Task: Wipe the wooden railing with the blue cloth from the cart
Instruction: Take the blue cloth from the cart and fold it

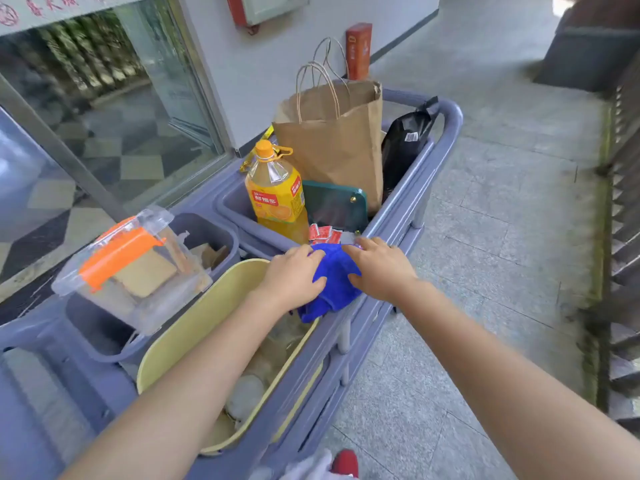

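A bright blue cloth point(334, 284) lies bunched on the right rim of the grey-blue cart point(446, 133), partly hanging over the yellow bin. My left hand point(294, 277) grips its left side, thumb pressed into the fabric. My right hand point(379, 268) holds its right side, fingers curled over the top. The wooden railing point(623, 216) runs along the far right edge of the view, dark and slatted, well apart from both hands.
The cart holds a yellow bin point(194, 327), a clear box with an orange latch point(128, 268), an orange drink bottle point(277, 195), a brown paper bag point(332, 140), a black bag point(405, 143) and red sachets point(323, 233). Stone paving point(485, 254) separates cart and railing.
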Action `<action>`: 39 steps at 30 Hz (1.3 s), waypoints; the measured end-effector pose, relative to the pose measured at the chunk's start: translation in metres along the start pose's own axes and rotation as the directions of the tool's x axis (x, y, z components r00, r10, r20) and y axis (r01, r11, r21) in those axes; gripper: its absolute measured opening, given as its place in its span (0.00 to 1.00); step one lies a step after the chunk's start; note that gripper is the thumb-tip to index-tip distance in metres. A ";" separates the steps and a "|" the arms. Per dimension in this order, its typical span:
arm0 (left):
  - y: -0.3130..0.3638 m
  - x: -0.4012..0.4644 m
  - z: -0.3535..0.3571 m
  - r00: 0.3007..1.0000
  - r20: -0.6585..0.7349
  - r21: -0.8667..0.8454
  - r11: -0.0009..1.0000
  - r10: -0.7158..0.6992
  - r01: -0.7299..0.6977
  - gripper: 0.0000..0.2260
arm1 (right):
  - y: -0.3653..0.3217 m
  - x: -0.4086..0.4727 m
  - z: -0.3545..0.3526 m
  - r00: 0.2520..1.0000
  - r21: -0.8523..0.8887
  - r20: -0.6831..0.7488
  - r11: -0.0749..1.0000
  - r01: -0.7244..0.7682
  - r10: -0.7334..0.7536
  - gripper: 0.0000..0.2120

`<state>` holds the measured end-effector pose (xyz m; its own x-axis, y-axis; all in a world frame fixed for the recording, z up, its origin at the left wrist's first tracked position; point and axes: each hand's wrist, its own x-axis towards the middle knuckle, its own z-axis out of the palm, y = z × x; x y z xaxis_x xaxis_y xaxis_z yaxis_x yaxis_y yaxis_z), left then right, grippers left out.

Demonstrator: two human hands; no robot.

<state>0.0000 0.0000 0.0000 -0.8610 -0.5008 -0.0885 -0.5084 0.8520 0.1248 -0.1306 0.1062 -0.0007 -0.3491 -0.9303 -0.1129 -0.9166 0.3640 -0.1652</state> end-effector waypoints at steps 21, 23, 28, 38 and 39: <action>0.010 -0.021 0.043 0.962 -0.220 -0.427 0.902 -0.162 0.054 0.11 | -0.001 -0.009 0.034 0.987 0.272 -0.128 0.961 -0.057 0.094 0.16; 0.013 -0.021 0.040 0.965 -0.220 -0.418 0.907 -0.145 0.041 0.10 | 0.002 -0.012 0.034 0.993 0.260 -0.105 0.965 -0.031 0.060 0.18; 0.021 -0.018 0.019 0.975 -0.213 -0.409 0.912 -0.059 -0.034 0.07 | 0.010 -0.022 0.029 0.993 0.255 -0.113 0.967 0.010 0.020 0.15; 0.134 0.037 -0.043 0.901 -0.242 -0.405 0.806 0.361 -0.432 0.07 | 0.103 -0.108 -0.042 0.832 0.476 -0.315 0.835 -0.278 0.457 0.13; 0.155 0.043 -0.047 0.878 -0.237 -0.413 0.775 0.416 -0.479 0.07 | 0.115 -0.127 -0.051 0.796 0.468 -0.335 0.822 -0.323 0.504 0.13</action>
<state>-0.1165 0.1034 0.0617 -0.9704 -0.1215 0.2086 0.0127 0.8371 0.5469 -0.2013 0.2635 0.0448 -0.8048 -0.5730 0.1547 -0.5498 0.6216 -0.5579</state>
